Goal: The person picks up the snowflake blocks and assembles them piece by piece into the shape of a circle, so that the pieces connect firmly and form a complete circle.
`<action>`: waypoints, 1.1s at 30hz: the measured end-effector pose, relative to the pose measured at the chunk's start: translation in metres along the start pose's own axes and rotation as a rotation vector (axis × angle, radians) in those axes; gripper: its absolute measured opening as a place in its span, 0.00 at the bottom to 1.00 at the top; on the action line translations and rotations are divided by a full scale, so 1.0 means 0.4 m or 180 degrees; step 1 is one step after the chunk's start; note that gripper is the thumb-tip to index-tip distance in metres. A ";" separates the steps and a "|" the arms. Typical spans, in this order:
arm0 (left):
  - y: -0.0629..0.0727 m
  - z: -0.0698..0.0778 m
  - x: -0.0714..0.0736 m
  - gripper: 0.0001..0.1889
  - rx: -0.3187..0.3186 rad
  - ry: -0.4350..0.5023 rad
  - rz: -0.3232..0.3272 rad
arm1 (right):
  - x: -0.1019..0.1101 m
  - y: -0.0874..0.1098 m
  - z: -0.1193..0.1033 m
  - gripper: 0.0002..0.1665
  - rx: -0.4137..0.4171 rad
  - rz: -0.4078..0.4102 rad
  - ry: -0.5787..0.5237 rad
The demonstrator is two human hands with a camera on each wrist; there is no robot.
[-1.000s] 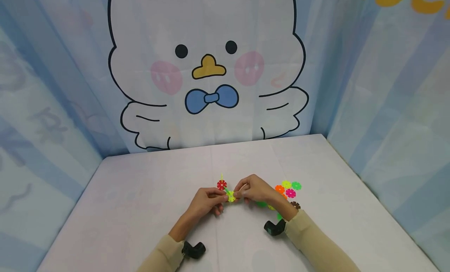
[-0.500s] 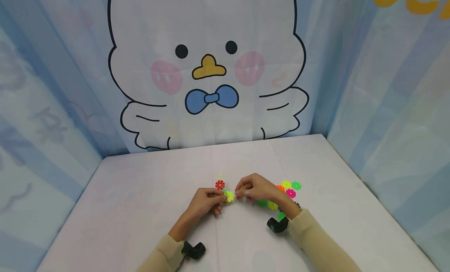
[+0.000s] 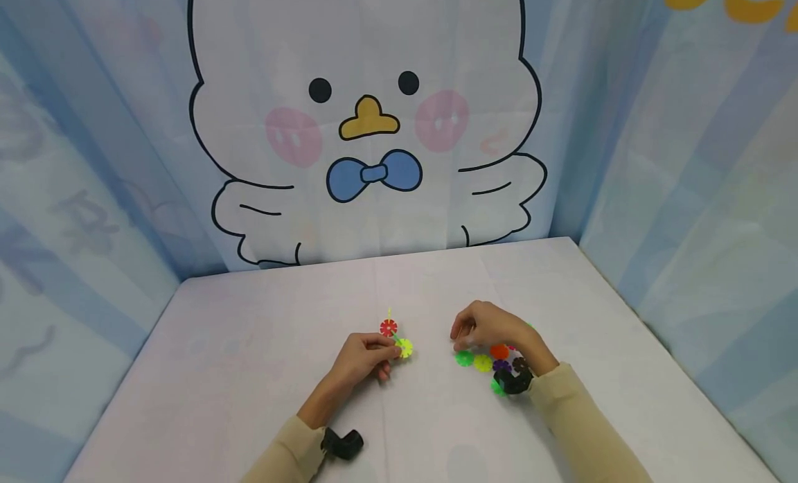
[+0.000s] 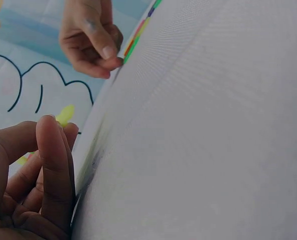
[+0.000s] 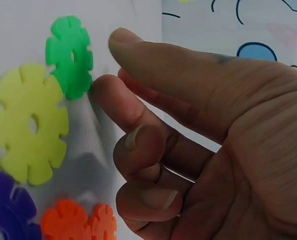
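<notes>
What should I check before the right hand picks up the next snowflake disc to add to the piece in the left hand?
1. The left hand grips the joined piece: ok, red and yellow discs show beyond its fingers.
2. The right hand is free to pick: ok, the right wrist view shows nothing between thumb and fingers.
3. The nearest loose disc is reachable: ok, the green disc lies flat right at the fingertips.
4. The green disc is clear of its neighbours: ok, the yellow disc lies close beside it without overlapping.
5. A free slot on the joined piece faces the right hand: cannot tell, too small.
</notes>
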State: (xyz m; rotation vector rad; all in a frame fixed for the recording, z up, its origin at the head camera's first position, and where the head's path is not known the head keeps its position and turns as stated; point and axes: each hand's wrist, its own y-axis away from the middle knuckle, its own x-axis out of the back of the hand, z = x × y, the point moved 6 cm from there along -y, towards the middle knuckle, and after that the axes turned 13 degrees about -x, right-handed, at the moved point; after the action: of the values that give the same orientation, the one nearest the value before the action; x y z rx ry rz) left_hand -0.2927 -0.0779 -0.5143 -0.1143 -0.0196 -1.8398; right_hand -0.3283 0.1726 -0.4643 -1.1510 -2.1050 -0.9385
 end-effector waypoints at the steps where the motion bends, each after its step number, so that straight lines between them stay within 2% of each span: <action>1: -0.002 -0.001 0.000 0.12 0.0010 0.0005 0.0003 | 0.002 0.003 0.001 0.05 -0.0012 -0.0002 0.0044; 8: -0.003 -0.003 0.001 0.12 0.0034 -0.0005 0.0009 | 0.002 0.018 -0.002 0.09 -0.0140 0.0000 0.0234; 16: 0.001 0.006 0.002 0.12 0.0054 -0.0084 0.0019 | -0.012 0.018 -0.003 0.17 -0.0159 -0.0059 0.0246; 24: 0.000 0.008 0.002 0.12 0.0070 -0.0109 0.0018 | -0.018 0.012 0.002 0.16 -0.0244 -0.0058 0.0239; 33: 0.000 0.007 0.000 0.12 0.0051 -0.0114 0.0023 | -0.019 0.017 -0.003 0.15 -0.0372 -0.0180 0.0162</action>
State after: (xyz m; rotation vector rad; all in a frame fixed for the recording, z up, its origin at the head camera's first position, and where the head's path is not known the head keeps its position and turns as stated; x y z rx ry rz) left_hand -0.2927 -0.0776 -0.5113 -0.1359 -0.0588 -1.8301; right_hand -0.3189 0.1708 -0.4672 -1.1173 -2.0751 -1.1183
